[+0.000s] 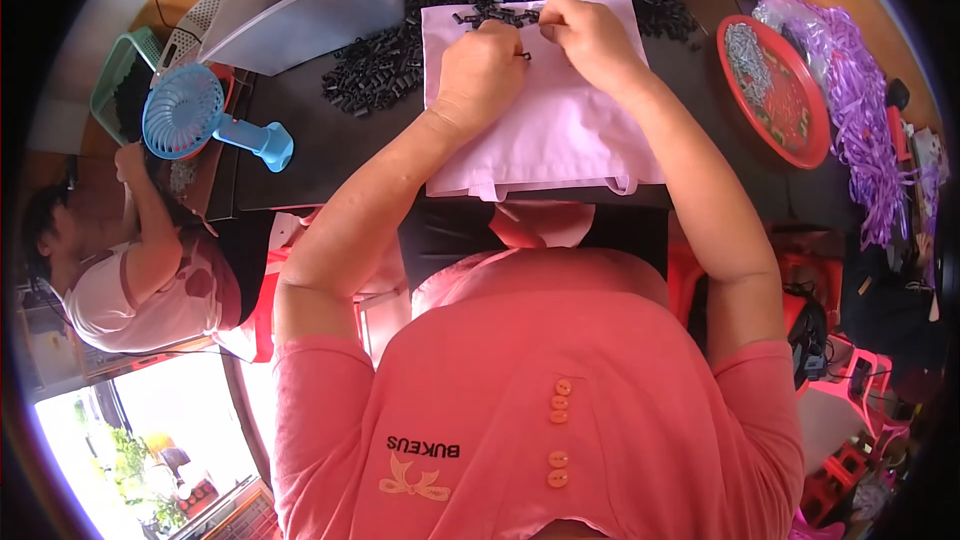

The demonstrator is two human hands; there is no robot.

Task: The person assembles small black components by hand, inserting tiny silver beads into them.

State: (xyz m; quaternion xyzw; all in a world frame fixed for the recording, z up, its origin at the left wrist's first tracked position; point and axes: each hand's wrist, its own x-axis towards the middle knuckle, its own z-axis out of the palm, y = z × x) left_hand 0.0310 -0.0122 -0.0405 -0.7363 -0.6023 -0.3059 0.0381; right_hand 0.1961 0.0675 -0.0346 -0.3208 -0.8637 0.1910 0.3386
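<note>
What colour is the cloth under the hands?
Pale pinkish lilac: the cloth shows best in the head view.

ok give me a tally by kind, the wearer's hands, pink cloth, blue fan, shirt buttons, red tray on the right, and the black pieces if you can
Left hand and right hand: 2
Pink cloth: 1
Blue fan: 1
Shirt buttons: 5
Red tray: 1
Total: 10, without the black pieces, too many and small to count
</note>
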